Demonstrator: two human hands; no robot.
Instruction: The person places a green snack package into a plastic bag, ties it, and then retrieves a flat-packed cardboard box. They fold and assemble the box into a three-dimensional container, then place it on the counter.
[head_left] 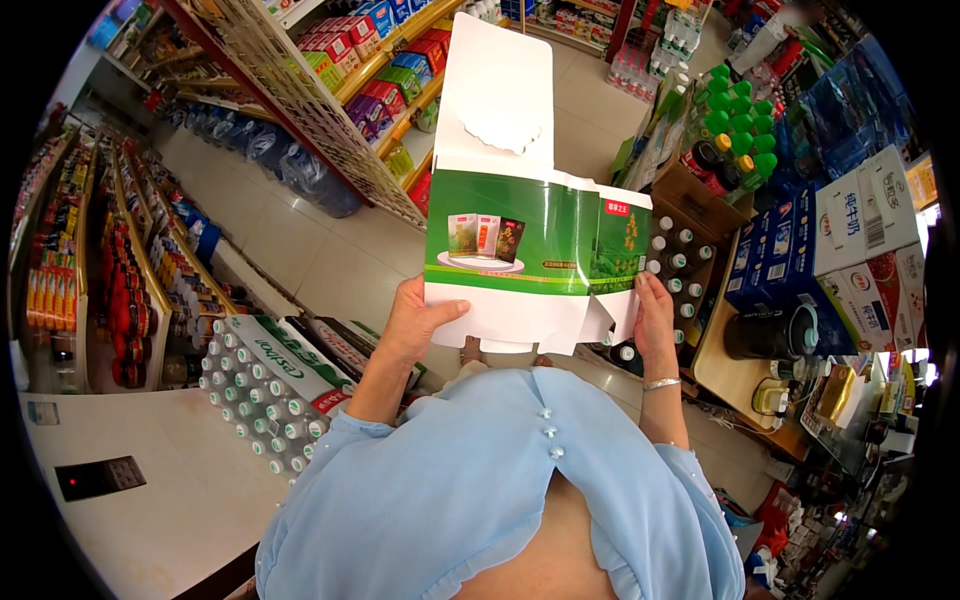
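Observation:
Between my hands I hold up an unfolded cardboard box (540,240), green and printed on its middle panels, with plain white flaps above and below. Its tall white top flap (495,90) stands away from me and has a ragged torn edge. My left hand (425,315) grips the lower left corner, thumb lying on the white lower flap. At the right edge, my right hand (654,310) pinches the side of the box between thumb and fingers. The lower flaps hang loose and notched, and one is folded at the right.
Shrink-wrapped bottles (265,400) stand at my left beside a white counter (160,490). To the right are green-capped bottles (735,115), cartons (865,240) and a dark jug (770,333) on a wooden table (722,378). Stocked shelves (400,90) line the tiled aisle ahead.

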